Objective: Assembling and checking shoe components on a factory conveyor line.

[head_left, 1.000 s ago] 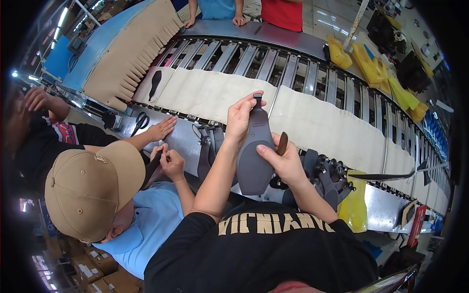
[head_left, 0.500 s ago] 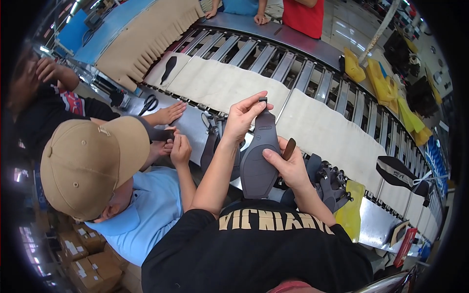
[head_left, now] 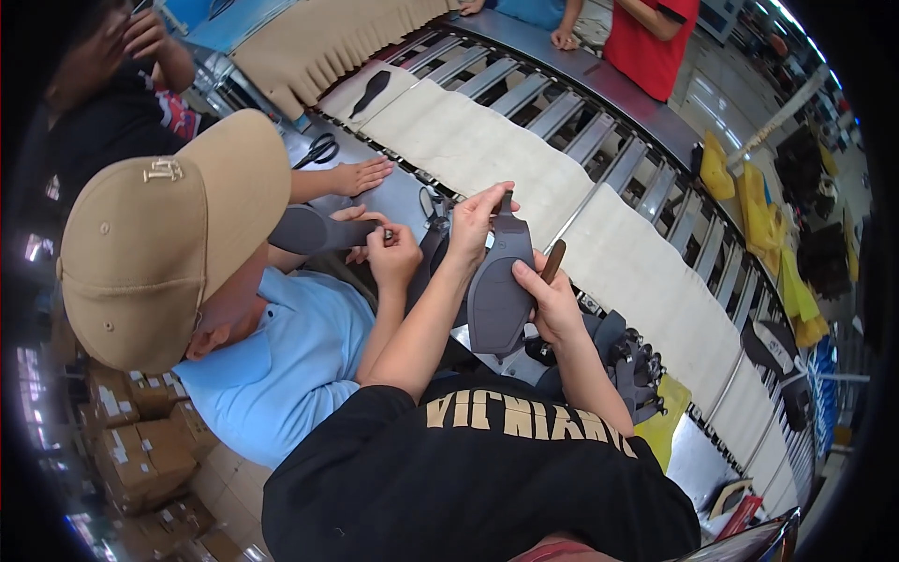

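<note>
A dark grey, paddle-shaped panel point(head_left: 504, 290) with a narrow strap-like upper end is held in front of my chest, broad end down. My left hand point(head_left: 476, 229) pinches its narrow upper end between thumb and fingers. Lower on the panel, my right hand point(head_left: 557, 304) grips the right edge, its thumb lying on the face. A brown, flat-ended handle point(head_left: 554, 260) sticks up from between the right fingers; the rest of that tool is hidden. Below and right of this hand lies a pile of similar dark grey parts point(head_left: 637, 365) with small black fittings.
A co-worker in a tan cap point(head_left: 178, 225) holds another grey panel point(head_left: 318, 229) at my left. Scissors point(head_left: 320, 150) lie on the metal table. Beyond runs a slatted conveyor with cream cloth point(head_left: 468, 131), bearing a small black piece point(head_left: 371, 94). A yellow bag point(head_left: 663, 412) lies at right.
The whole view has shifted and turned. The panel's narrow end now tilts more, showing less of its face. The co-worker's panel shows more fully. Both my hands keep their hold.
</note>
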`<state>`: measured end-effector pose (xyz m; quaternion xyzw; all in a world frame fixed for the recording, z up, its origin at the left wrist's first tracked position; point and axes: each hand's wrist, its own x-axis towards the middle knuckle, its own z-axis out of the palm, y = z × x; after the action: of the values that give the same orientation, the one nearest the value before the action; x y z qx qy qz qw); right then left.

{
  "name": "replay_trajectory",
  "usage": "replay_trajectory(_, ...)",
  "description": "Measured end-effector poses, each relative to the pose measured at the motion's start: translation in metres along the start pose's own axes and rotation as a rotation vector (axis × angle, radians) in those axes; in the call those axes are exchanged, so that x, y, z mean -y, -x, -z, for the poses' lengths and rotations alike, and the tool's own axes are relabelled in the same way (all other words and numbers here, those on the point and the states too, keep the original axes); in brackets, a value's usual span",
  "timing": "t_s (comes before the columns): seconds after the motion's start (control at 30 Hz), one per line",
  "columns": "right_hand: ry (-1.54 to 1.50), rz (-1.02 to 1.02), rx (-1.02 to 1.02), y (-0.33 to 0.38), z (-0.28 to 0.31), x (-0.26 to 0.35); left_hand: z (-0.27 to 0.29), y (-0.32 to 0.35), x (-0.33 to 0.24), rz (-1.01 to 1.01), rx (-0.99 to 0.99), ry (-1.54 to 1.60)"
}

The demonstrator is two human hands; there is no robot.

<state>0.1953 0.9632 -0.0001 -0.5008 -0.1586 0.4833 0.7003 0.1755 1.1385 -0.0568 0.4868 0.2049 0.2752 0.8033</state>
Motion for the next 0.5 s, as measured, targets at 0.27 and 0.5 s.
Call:
replay_trajectory(0.27, 0.003, -0.131, 0.103, -0.034, -0.021, -0.035, 0.06, -0.008, 0.034, 0.087, -0.038, 0.318)
replay_trajectory(0.5, 0.025, -0.222, -0.001, -0.062, -0.034, -0.076, 0.058, 0.002, 0.047, 0.078, -0.123, 0.568)
